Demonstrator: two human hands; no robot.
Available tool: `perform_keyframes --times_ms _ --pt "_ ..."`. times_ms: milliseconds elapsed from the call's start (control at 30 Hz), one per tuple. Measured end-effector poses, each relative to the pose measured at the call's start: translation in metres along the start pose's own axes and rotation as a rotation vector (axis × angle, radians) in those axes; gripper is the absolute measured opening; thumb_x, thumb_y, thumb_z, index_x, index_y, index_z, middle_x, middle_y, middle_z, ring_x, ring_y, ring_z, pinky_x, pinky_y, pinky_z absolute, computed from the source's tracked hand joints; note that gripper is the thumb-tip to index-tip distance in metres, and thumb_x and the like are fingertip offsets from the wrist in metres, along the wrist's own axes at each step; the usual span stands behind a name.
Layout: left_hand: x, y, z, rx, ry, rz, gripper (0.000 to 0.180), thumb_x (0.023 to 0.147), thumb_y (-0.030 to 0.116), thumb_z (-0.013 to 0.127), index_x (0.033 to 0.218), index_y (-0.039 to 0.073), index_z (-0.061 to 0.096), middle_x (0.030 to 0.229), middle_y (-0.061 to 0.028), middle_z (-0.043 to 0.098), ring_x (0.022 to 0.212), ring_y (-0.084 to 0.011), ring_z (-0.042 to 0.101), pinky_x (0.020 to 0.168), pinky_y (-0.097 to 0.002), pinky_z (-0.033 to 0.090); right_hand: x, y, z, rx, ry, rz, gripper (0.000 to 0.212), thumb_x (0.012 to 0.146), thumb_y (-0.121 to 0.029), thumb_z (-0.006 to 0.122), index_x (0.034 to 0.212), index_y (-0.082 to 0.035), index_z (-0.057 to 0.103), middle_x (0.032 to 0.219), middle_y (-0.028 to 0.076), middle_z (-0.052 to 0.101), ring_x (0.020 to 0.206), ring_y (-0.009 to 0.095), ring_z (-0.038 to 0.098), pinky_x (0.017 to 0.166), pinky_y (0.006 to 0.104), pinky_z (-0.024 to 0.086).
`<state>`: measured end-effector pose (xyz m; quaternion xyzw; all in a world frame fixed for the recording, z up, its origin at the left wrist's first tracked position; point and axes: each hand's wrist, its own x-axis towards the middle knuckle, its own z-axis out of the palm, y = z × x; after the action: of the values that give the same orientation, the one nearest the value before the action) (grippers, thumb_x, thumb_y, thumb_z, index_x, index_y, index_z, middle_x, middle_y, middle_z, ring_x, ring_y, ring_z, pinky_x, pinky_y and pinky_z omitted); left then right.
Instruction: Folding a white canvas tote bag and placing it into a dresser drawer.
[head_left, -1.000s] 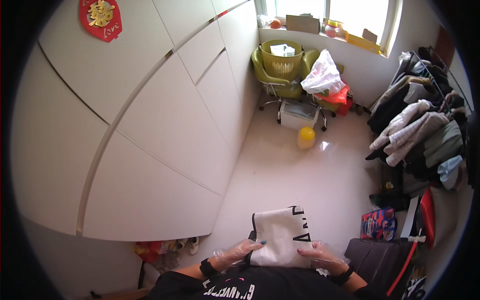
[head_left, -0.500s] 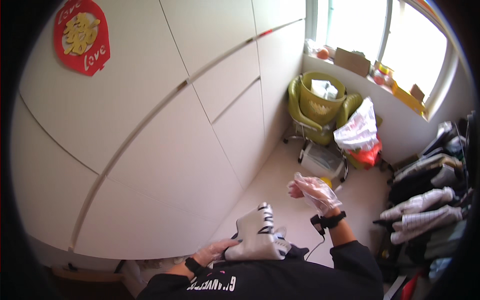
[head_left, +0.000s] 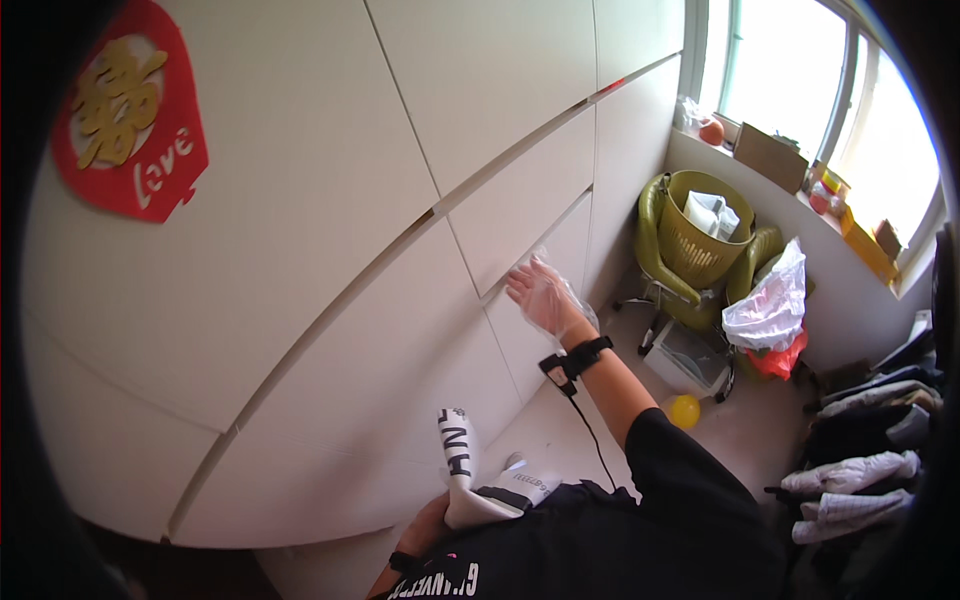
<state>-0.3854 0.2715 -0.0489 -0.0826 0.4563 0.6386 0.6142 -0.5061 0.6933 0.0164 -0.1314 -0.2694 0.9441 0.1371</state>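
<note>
My right hand [head_left: 545,295], in a clear plastic glove, is raised against the white cabinet front. Its fingers are stretched out at the long slanting gap under a drawer front [head_left: 520,210]; whether they hook into it I cannot tell. At the lower middle, my left hand [head_left: 427,525] is closed on a bent white item with black lettering [head_left: 460,490], soft-looking and held near my body. Its exact kind does not show, and part of my left fingers is hidden. A black band with a small device and cable [head_left: 575,367] circles my right wrist.
A red paper decoration [head_left: 130,115] hangs on the cabinet at upper left. Green chairs [head_left: 665,250] carry a green basket [head_left: 700,245] and a white plastic bag [head_left: 770,305]. Beneath is a clear bin [head_left: 690,360], beside a yellow ball [head_left: 683,411]. Clothes [head_left: 850,470] hang at right.
My right hand has moved left and up from over the floor to the cabinet front. The view has shifted, and the white item now stands more folded in my left hand.
</note>
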Motion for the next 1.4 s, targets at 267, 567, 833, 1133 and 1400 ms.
perform_keyframes --times_ms 267,567,833,1133,1400 --pt "0.029 0.092 0.001 0.06 -0.141 0.033 0.048 0.097 0.035 0.056 0.127 -0.003 0.056 0.12 -0.0106 0.064 0.105 -0.0164 0.063 0.094 -0.0299 0.049 0.024 0.002 0.027 0.108 0.113 0.072 0.063 0.098 -0.051 0.05 0.139 -0.004 0.038 0.129 0.018 0.05 0.123 0.036 0.05 0.1 0.0555 0.044" --pt "0.038 0.129 0.001 0.218 -0.18 -0.082 0.047 0.095 0.03 0.058 0.127 -0.004 0.056 0.123 -0.0128 0.063 0.112 -0.02 0.062 0.099 -0.0328 0.048 -0.022 0.005 -0.006 -0.146 0.165 0.033 0.065 0.098 -0.058 0.045 0.14 -0.008 0.043 0.134 0.015 0.053 0.119 0.032 0.054 0.091 0.0503 0.049" --pt "0.033 0.126 0.01 0.414 -0.432 0.084 0.055 0.094 0.024 0.059 0.138 -0.002 0.041 0.137 -0.0145 0.05 0.124 -0.0264 0.051 0.105 -0.0403 0.044 -0.1 -0.008 -0.045 -0.09 0.217 -0.085 0.052 0.099 -0.053 0.048 0.135 -0.015 0.049 0.128 0.002 0.058 0.114 0.022 0.056 0.096 0.0447 0.047" --pt "0.035 0.135 0.058 -0.019 -0.38 0.373 0.049 0.09 0.018 0.065 0.132 0.003 0.047 0.127 -0.0108 0.056 0.117 -0.0255 0.055 0.102 -0.0414 0.046 -0.118 -0.014 -0.075 -0.078 0.103 -0.003 0.033 0.1 -0.042 0.052 0.116 -0.014 0.057 0.108 0.004 0.063 0.103 0.025 0.06 0.091 0.045 0.049" --pt "0.047 0.14 0.096 -0.209 -0.405 0.621 0.045 0.087 0.013 0.071 0.127 0.007 0.053 0.119 -0.0076 0.061 0.111 -0.0247 0.059 0.099 -0.0424 0.048 -0.229 -0.048 -0.01 -0.428 -0.227 0.299 0.06 0.097 -0.045 0.055 0.131 0.004 0.054 0.132 0.017 0.057 0.124 0.024 0.054 0.108 0.0356 0.039"
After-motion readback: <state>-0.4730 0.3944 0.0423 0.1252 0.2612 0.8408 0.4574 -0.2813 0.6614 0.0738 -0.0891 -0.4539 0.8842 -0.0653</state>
